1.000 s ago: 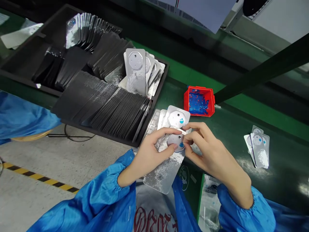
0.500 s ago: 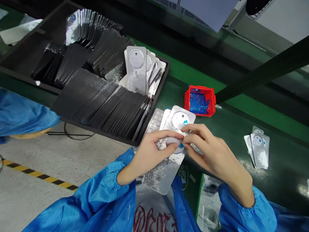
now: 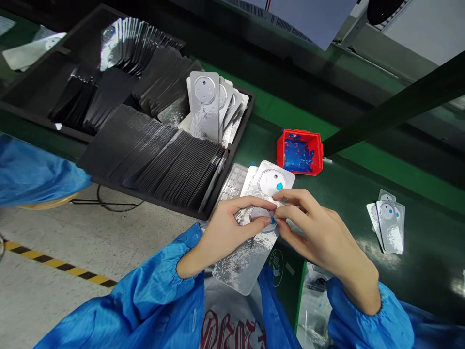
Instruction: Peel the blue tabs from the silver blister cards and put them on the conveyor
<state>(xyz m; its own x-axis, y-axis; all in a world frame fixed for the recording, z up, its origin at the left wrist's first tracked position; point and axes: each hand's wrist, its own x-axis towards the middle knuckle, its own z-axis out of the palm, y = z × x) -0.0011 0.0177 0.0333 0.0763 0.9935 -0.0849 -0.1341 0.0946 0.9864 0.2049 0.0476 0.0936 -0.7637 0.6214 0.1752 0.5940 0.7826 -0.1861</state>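
Observation:
A silver metal plate (image 3: pixel 240 271) with rounded corners lies tilted in front of me, its octagonal area partly under my fingers. My left hand (image 3: pixel 232 225) lies over its left side, thumb and forefinger closed on it around the octagon. My right hand (image 3: pixel 316 228) meets them there with its fingertips pinched together. A bit of blue shows between the fingertips; whatever they pinch is too small to make out. Just behind, another silver plate (image 3: pixel 265 178) has a blue dot (image 3: pixel 279 186) on its octagon and overlaps a further plate.
A black tray (image 3: pixel 189 209) on the left holds rows of dark plates (image 3: pixel 174 165) and several silver plates (image 3: pixel 204 109). Behind my hands stands a red bin (image 3: pixel 317 167) with small blue pieces. Several blue-dotted plates (image 3: pixel 391 232) lie on the green table (image 3: pixel 348 194) at right. A gridded metal piece (image 3: pixel 232 183) adjoins the tray.
My right fingertips have shifted slightly and cover more of the blue dot on the front plate. Otherwise my hands and the plates stay nearly in place.

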